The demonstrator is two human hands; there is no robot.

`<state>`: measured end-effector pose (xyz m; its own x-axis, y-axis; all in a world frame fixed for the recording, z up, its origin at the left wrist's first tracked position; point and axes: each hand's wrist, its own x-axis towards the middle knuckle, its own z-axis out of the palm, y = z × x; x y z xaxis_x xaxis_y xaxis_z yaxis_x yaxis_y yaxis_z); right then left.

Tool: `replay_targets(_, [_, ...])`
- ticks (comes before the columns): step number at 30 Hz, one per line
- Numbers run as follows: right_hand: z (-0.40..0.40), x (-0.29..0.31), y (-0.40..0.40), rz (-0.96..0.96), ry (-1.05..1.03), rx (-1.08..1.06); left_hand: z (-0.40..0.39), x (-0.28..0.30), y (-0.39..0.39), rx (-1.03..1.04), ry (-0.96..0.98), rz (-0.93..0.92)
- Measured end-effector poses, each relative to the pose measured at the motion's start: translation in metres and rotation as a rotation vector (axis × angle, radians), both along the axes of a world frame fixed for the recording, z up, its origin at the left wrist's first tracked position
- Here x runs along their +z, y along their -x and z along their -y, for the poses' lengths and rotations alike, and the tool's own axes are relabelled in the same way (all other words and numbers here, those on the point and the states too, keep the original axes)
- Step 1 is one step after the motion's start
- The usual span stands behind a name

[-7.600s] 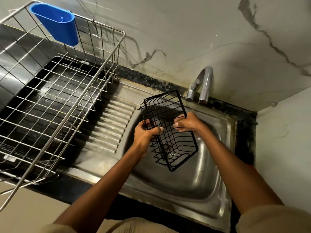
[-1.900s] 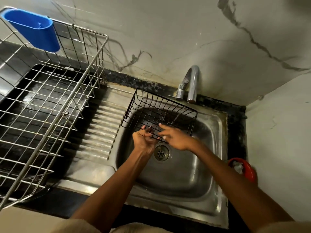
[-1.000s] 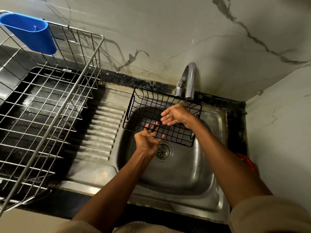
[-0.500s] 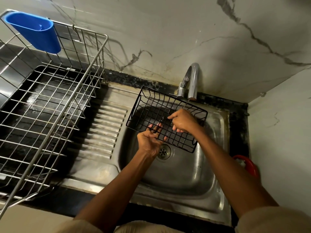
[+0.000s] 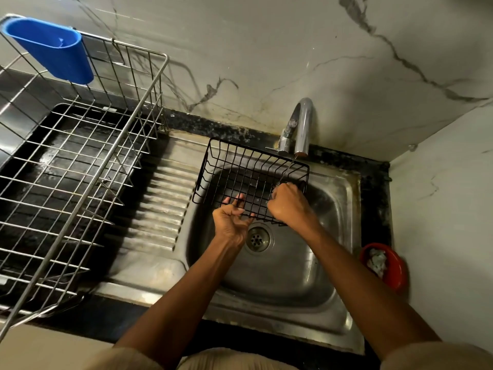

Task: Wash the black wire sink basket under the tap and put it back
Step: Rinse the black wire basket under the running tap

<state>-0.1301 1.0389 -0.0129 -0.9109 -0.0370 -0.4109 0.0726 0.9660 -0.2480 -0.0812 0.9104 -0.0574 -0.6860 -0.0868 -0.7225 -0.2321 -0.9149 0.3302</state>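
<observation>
The black wire sink basket is held above the steel sink bowl, its open side facing up towards me, just below the chrome tap. A thin stream of water falls from the spout onto the basket's right end. My left hand grips the basket's near edge with fingers hooked through the wires. My right hand is curled on the basket's near right part, in the wet area under the stream.
A large steel wire dish rack with a blue plastic cup holder stands on the left over a dark tray. The ribbed drainboard lies between rack and bowl. A red bowl with something crumpled sits right of the sink. Marble walls close the back and right.
The basket has tipped from upright on its side to lying flat under the tap. My right hand has moved from the basket's far rim down to its near right part.
</observation>
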Motion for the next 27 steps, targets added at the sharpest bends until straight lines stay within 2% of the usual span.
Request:
replay_targets(3, [0.005,0.001,0.005,-0.007,-0.125,0.011,-0.004,0.001,0.0,-0.026,0.01,-0.006])
replay_targets(5, [0.008,0.002,0.006,0.084,-0.167,0.137,-0.003,0.004,0.002,-0.031,0.02,-0.021])
replay_targets(8, [0.003,-0.007,0.007,0.338,-0.006,0.196,0.001,0.007,0.004,-0.029,0.025,-0.018])
replay_targets(10, [-0.003,-0.006,0.015,0.404,0.124,0.118,0.001,0.009,0.003,-0.017,0.009,-0.009])
replay_targets(12, [-0.008,-0.002,0.026,0.33,0.259,-0.014,0.0,0.011,0.001,-0.008,0.0,0.016])
replay_targets(15, [-0.011,-0.003,0.042,0.015,0.418,-0.263,-0.006,0.017,-0.004,-0.05,0.012,0.045])
replay_targets(16, [-0.011,-0.001,0.045,-0.03,0.498,-0.329,-0.007,0.018,-0.005,-0.053,0.011,0.054])
replay_targets(20, [-0.011,0.0,0.043,0.068,0.794,-0.459,-0.006,0.019,-0.009,-0.128,0.043,0.042])
replay_targets(22, [-0.012,-0.003,0.038,0.014,0.727,-0.391,-0.001,0.016,-0.012,-0.236,0.132,0.059])
replay_targets(25, [-0.015,-0.012,0.026,-0.269,0.491,-0.213,0.003,0.019,-0.016,-0.402,0.297,0.087])
replay_targets(27, [-0.013,-0.01,0.014,-0.259,0.434,-0.133,0.004,0.02,-0.017,-0.441,0.401,0.108])
